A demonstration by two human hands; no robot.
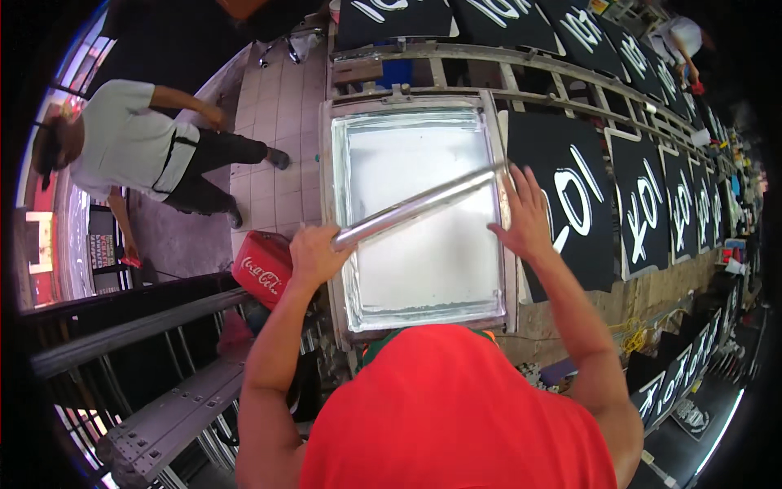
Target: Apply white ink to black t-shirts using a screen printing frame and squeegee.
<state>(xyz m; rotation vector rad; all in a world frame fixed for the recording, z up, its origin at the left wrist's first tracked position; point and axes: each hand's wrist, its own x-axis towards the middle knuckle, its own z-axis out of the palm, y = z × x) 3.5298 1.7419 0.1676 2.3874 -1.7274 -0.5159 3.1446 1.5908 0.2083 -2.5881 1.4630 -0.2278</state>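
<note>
A screen-printing frame [492, 130] with a pale, shiny mesh lies in front of me, its inner border edged with silvery tape. Slantwise across it runs a long metal bar [423, 200], low on the left and higher on the right. My left hand [316, 256] is closed around the bar's left end, at the frame's left side. Over the frame's right edge is my right hand [525, 213], fingers stretched and thumb apart. Its fingertips are next to the bar's right end; whether they touch it I cannot tell.
Black printed panels [562, 196] with white lettering line the bench to the right, with more beyond the wooden rails [472, 50]. A red bag [262, 267] stands at the left, above a metal ladder [175, 416]. One person [134, 143] walks at the left; another [678, 39] is far right.
</note>
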